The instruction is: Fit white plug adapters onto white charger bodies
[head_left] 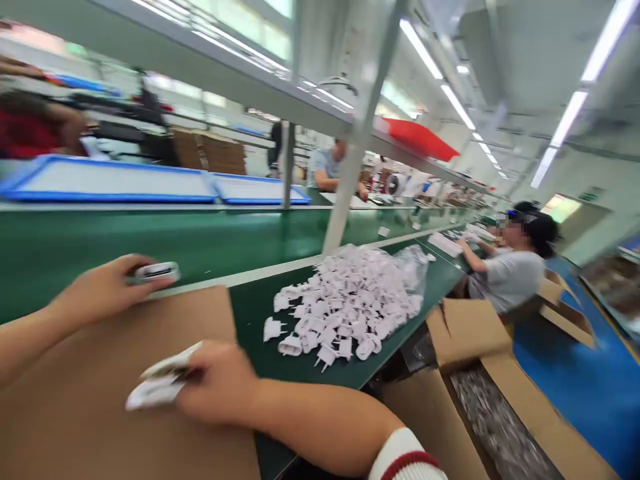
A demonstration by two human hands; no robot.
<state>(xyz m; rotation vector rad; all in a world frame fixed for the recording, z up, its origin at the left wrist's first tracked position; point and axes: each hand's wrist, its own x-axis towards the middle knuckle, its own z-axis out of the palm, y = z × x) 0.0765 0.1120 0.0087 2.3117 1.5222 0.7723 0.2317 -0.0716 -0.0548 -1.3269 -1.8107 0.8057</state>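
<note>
Right grip clamped on blurred white parts, apparently two, a brownish bit between; can't tell whether joined. Cardboard below both grips. Left grip, a bit farther out, pinched on one white casing, dark slot showing. Work looks mid-piece: nothing in either grip reads as finished. Open carton right of the right grip, clear plastic inside. Beyond the right grip, on the green table: big heap of white plug pieces, prongs on some, unsorted, so plenty seems left. Clear bag at heap's far side. Farther out from both grips, a few loose white pieces, possibly done, can't confirm; then a co-worker.
</note>
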